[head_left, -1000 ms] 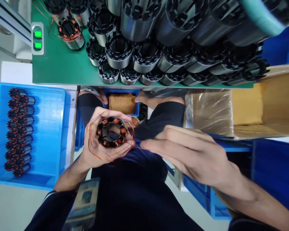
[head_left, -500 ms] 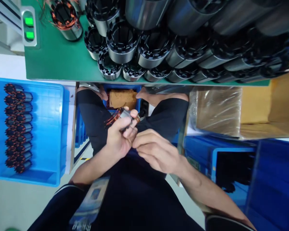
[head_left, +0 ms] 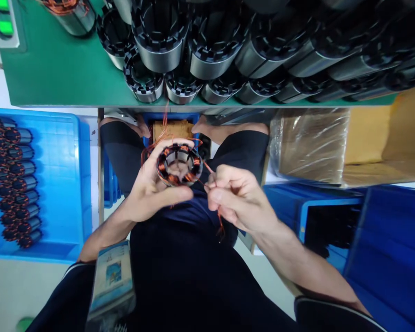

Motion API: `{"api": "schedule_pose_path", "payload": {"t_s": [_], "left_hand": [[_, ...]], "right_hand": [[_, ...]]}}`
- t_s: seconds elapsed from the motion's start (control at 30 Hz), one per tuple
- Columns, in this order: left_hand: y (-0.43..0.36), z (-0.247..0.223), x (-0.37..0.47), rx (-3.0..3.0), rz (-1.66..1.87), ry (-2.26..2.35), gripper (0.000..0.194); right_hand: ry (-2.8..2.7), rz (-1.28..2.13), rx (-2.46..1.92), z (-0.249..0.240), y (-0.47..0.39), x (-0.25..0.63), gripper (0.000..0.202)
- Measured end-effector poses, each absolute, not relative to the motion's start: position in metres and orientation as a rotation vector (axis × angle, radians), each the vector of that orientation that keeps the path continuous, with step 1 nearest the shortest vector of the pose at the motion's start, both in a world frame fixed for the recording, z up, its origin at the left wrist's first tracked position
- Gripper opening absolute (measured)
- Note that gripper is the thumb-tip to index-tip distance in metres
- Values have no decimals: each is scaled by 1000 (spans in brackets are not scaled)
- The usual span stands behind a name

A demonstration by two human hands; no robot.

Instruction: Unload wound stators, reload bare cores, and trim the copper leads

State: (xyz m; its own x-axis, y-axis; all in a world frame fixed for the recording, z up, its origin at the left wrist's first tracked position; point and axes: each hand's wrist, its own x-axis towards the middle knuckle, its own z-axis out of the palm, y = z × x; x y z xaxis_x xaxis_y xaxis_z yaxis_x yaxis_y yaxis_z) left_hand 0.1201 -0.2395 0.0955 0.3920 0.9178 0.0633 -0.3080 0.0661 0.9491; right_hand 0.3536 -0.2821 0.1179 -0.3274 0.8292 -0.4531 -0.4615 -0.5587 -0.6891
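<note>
My left hand (head_left: 152, 191) grips a wound stator (head_left: 179, 163), a black ring with copper coils, its open end facing me above my lap. Loose copper wire ends (head_left: 218, 220) trail from the stator. My right hand (head_left: 238, 198) pinches these wires just right of the stator, fingers closed on them. More thin wire strands rise from the stator toward the bench edge.
A green bench (head_left: 55, 69) carries many unwound black-and-steel stators (head_left: 162, 41) and one wound stator (head_left: 69, 14). A blue tray (head_left: 65, 184) at left holds a column of wound stators (head_left: 10, 180). Cardboard boxes (head_left: 370, 138) and blue bins (head_left: 383, 258) stand at right.
My left hand turned the stator so its open end faces me again and raised it slightly. My right hand shifted right and closed on the copper wires.
</note>
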Motion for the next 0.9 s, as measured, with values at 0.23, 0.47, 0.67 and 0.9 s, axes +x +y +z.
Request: {"api": "schedule_pose_path", "payload": {"t_s": [0.23,0.47,0.67,0.9], "left_hand": [[-257,103,149,263,849,615,65],[-264,86,140,611,1079,853,48],[-270,76,137,585,956,742,51],[-271,93,138,1341,974,874,67]], "right_hand": [[-1060,1716,-925,108,-283,362,24],[-1232,1563,-954,142,-272,380,20],[-1367,1608,-1001,106,-295,369,19],[-1318,1789,-1376,65,-275,417,48]]}}
